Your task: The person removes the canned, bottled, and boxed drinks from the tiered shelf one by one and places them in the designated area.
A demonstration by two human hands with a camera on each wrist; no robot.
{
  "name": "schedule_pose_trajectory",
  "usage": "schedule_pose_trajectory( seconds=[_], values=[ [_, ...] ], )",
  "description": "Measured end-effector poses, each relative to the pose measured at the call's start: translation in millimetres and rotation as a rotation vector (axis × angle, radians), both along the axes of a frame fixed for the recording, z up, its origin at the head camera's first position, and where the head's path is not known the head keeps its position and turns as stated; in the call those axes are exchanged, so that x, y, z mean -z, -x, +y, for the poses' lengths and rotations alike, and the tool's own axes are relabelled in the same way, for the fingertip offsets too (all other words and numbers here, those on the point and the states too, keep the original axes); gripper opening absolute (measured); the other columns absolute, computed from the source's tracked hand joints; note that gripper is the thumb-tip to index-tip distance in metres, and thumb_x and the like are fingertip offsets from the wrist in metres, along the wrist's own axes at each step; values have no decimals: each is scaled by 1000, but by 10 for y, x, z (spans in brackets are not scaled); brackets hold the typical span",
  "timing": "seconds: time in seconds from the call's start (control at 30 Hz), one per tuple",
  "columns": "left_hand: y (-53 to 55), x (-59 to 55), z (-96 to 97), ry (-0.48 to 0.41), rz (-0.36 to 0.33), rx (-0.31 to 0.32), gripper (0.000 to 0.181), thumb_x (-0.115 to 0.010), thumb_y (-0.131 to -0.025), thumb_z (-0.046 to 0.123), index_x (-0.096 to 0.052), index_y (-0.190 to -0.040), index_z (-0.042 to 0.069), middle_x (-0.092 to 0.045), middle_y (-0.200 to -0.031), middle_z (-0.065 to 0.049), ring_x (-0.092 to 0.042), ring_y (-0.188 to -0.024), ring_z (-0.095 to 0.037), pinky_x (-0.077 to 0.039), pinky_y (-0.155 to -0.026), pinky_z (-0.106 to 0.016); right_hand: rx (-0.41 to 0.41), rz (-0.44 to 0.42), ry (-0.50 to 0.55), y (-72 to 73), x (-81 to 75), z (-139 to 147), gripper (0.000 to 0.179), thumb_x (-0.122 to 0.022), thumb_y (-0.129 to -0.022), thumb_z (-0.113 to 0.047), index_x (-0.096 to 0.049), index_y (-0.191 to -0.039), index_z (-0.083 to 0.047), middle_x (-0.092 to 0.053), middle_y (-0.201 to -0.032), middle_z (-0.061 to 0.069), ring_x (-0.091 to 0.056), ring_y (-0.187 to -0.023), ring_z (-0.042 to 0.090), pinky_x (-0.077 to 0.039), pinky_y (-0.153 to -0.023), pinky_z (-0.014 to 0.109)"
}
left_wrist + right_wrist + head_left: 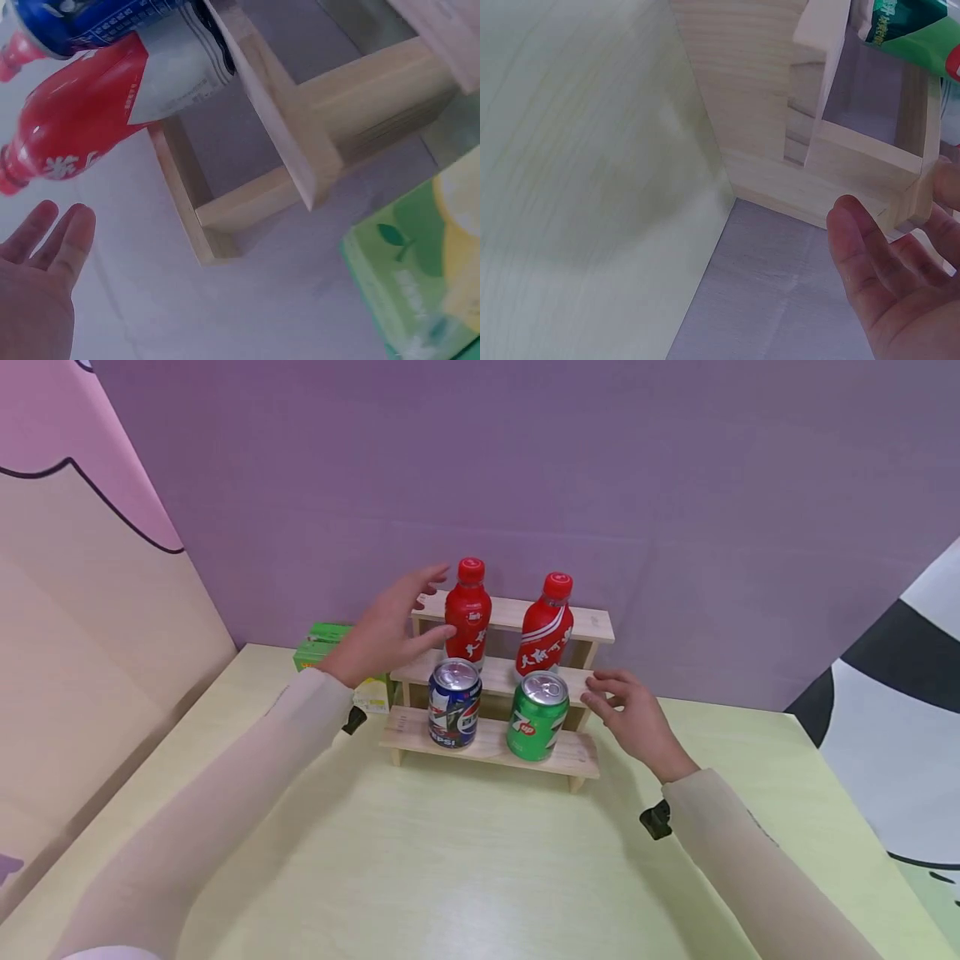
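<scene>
A three-step wooden rack [487,752] stands against the back wall. Beside the left red bottle [467,618] my left hand [393,631] is spread, its thumb close to the bottle's side; contact cannot be made out. In the left wrist view those fingers [71,240] look relaxed and apart from the bottle [82,112]. At the right end of the middle step, my right hand [633,718] holds the board's end between thumb and fingers. Another red bottle [545,631] leans slightly on that step. A blue Pepsi can [454,706] and a green 7up can [536,718] occupy the bottom step.
Left of the rack, partly behind my left arm, sits a green and yellow carton [322,639] with a lemon picture. The pale wooden table [450,860] stretches out in front. A purple wall [675,527] rises directly behind the rack.
</scene>
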State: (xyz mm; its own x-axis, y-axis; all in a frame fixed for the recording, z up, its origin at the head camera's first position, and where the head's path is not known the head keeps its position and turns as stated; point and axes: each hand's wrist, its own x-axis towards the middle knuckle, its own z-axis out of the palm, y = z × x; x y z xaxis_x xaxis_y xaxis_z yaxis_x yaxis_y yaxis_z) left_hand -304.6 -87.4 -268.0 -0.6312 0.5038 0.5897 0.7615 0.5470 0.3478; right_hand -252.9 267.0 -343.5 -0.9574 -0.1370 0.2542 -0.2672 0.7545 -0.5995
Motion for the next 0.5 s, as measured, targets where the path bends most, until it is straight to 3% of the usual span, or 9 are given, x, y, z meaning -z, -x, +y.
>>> schedule_pose_trajectory(
  seconds=[0.23, 0.5],
  values=[
    [120, -71, 159, 15, -47, 64, 83, -73, -84, 27, -22, -149, 22, -40, -139, -4, -44, -119, -22, -48, -89, -36, 3, -9, 5, -3, 8, 6, 40, -60, -94, -22, -58, -126, 1, -45, -133, 16, -56, -100, 33, -54, -76, 41],
    [148, -54, 195, -8, -106, 86, 88, -77, -80, 23, -20, -147, 28, -43, -134, -5, -47, -114, -18, -52, -79, -32, -5, 8, 2, 1, 18, 10, 39, -60, -94, -21, -58, -126, 1, -45, -133, 16, -56, -99, 33, -54, -75, 41]
  ],
)
